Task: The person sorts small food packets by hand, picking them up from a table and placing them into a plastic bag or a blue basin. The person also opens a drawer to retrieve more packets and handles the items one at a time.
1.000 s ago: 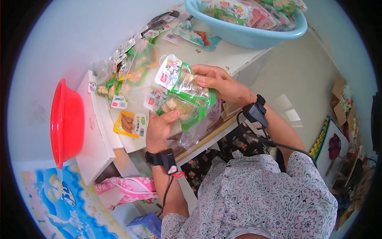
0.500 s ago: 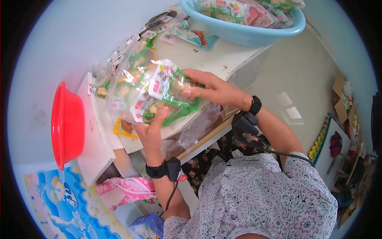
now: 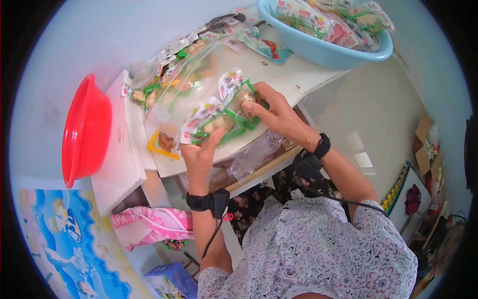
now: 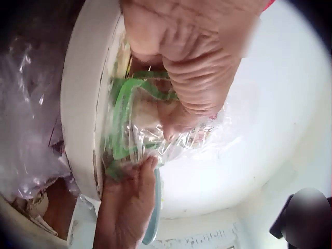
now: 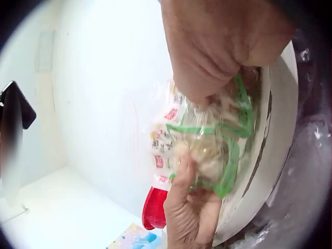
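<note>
Reference point: the light-blue basin (image 3: 318, 57), heaped with packs. Left of it and nearer the person, on the near side of the worktop (image 3: 271, 70), both hands are working above the surface.

Left hand (image 3: 200, 157) is pinching one green-edged pack (image 3: 216, 121), thumb pressing its face; right hand (image 3: 285, 118) is likewise gripping a second pack (image 3: 235, 99), lying closer to the basin. Neither hand is letting go.

Change: half a second ago the two printed labels were lying close together; now they are spreading apart in a fan, right pack tilting toward the basin, left pack swinging away from it. Clear bag (image 3: 174, 99), left of the basin, is now stretching its film over the yellow-edged pack (image 3: 164, 143), which was lying bare a second ago.

Meaning, as I am judging it: the packs are being handled as a pair and arranged against the bag, not yet put down. Whether their tops are sitting inside the bag or just in front of it, I cannot tell; film and glare are confusing the edges.

Crumpled plastic (image 3: 256, 157) is lying below the worktop's near edge, on the person's side of the basin.
</note>
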